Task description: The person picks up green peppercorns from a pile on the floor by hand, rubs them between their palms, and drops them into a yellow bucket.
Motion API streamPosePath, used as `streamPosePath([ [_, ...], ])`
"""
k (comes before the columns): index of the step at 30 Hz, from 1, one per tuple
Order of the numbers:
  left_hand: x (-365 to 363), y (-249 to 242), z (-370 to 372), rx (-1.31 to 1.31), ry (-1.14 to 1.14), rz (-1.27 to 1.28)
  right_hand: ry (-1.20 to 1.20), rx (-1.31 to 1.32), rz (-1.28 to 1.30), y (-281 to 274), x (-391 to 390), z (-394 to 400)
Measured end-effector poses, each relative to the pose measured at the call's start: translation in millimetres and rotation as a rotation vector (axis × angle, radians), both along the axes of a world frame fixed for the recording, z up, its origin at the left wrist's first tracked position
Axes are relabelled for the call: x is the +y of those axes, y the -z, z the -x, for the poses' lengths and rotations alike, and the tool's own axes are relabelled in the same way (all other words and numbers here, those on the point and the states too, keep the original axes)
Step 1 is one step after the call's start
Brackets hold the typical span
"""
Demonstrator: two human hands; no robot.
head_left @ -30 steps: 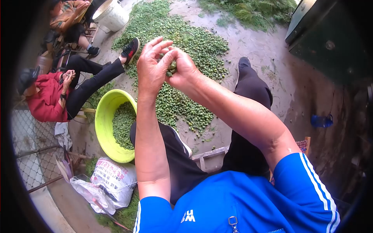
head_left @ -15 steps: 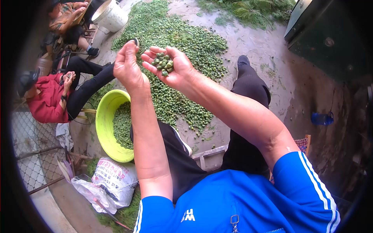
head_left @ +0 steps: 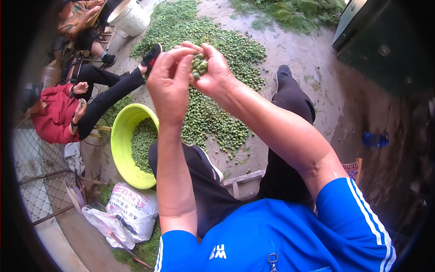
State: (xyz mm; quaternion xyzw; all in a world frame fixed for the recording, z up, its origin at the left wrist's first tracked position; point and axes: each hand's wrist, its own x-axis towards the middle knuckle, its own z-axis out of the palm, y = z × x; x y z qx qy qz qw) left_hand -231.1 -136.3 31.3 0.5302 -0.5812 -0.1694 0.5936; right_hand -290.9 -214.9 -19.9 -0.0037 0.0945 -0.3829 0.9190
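Note:
My right hand (head_left: 215,75) is cupped palm-up around a small handful of green, knobbly seed cones (head_left: 199,65). My left hand (head_left: 170,81) has come against its fingers, thumb and fingers drawn together in a pinch at the edge of the handful. What sits between the left fingertips is hidden. Beneath both hands spreads a wide heap of similar green cones (head_left: 213,115) on the floor. By my left forearm stands a yellow-green bucket (head_left: 118,149), tilted toward me in view, with more small green pieces inside.
A white printed sack (head_left: 131,213) lies below the bucket. At left sits a person in a red top (head_left: 53,113), hands apart; another person sits farther back beside a white bucket (head_left: 129,19). Green branches (head_left: 294,13) lie at the top, and a dark cabinet (head_left: 385,45) stands right.
My left hand has moved right and closed in against the right hand's handful. The right hand has shifted slightly. The person in red has parted their hands, and their dark shoe now shows.

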Motion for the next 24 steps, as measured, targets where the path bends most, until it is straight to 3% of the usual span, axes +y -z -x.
streamPosePath([
  [6, 6.6, 10.2, -15.3, 0.028, 0.053, -0.171, 0.030, -0.091, -0.038, -13.3, -1.6, 5.4],
  [8, 7.3, 9.8, -6.9, -0.143, 0.004, -0.207, 0.045, -0.039, 0.023, -13.1, -1.5, 5.9],
  [17, -2.4, 23.3, -0.8, -0.278, -0.029, -0.111, -0.001, 0.143, 0.063, -0.1, -3.6, 2.0],
  [20, -2.9, 24.3, -4.8, -0.191, -0.016, -0.160, 0.006, 0.124, 0.060, -1.7, -4.7, 3.8],
  [23, -3.5, 23.0, -16.4, 0.292, 0.197, -0.242, 0.016, 0.057, 0.036, -2.4, -8.3, 6.9],
  [24, -3.3, 22.0, -18.7, 0.290, 0.195, -0.241, 0.028, 0.010, 0.017, -3.4, -9.0, 7.4],
])
